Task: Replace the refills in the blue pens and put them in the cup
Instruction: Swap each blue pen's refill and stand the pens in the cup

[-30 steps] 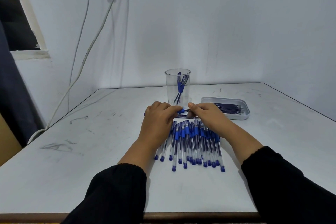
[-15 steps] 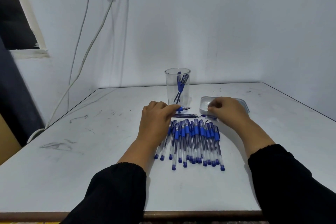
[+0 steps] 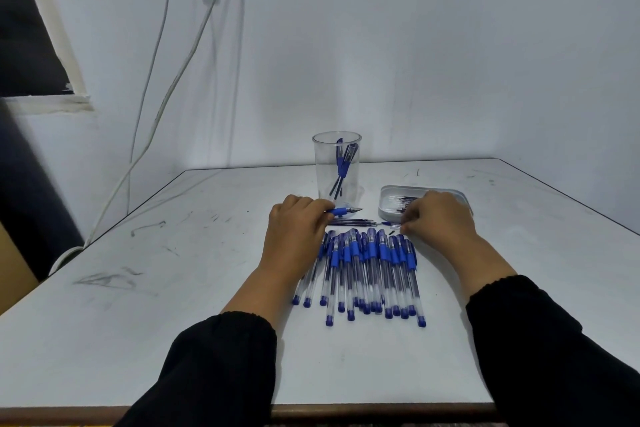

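A row of several blue capped pens [image 3: 370,270] lies on the white table between my arms. My left hand [image 3: 298,232] grips an uncapped blue pen [image 3: 341,211] whose tip points right, just in front of the clear cup [image 3: 325,177]. Two blue pens [image 3: 344,163] stand in that cup. My right hand [image 3: 440,218] rests at the front of the grey tray [image 3: 388,189] of refills and pinches a small thin blue piece [image 3: 390,224] against the table; cap or refill, I cannot tell. A few loose refills [image 3: 353,220] lie between my hands.
The table [image 3: 173,288] stands in a corner with white walls behind and on the right. White cables [image 3: 162,104] hang down the wall at the left and reach the table's left edge. Scuff marks cover the left part of the tabletop.
My right hand left the pen's tip and moved right to the tray's front, carrying the small blue piece. The pen's tip now shows bare. My left hand kept still.
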Available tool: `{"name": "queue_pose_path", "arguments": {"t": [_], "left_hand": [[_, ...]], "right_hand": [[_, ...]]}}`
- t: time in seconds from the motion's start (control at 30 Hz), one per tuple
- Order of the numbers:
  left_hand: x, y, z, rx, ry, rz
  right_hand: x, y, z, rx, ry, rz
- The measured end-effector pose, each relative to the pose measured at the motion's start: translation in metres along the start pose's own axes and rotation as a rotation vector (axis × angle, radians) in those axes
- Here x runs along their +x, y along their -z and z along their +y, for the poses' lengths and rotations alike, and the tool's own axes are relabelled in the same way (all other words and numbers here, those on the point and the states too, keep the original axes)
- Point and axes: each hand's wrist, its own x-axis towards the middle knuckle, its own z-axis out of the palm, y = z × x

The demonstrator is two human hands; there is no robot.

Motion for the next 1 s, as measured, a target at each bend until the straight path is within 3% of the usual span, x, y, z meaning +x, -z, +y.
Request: {"name": "queue_pose_path", "arguments": {"t": [0.5, 0.77, 1.0], "left_hand": [[0.000, 0.001, 0.001, 0.007, 0.009, -0.021], [0.001, 0.003, 0.000, 0.047, 0.068, 0.050], [0.001, 0.003, 0.002, 0.062, 0.082, 0.046]], "right_hand": [[-0.002, 0.002, -0.003, -0.017, 0.014, 0.010], [-0.006, 0.010, -0.019, 0.426, 0.090, 0.046], [-0.012, 0.012, -0.029, 0.452, 0.177, 0.035]]}}
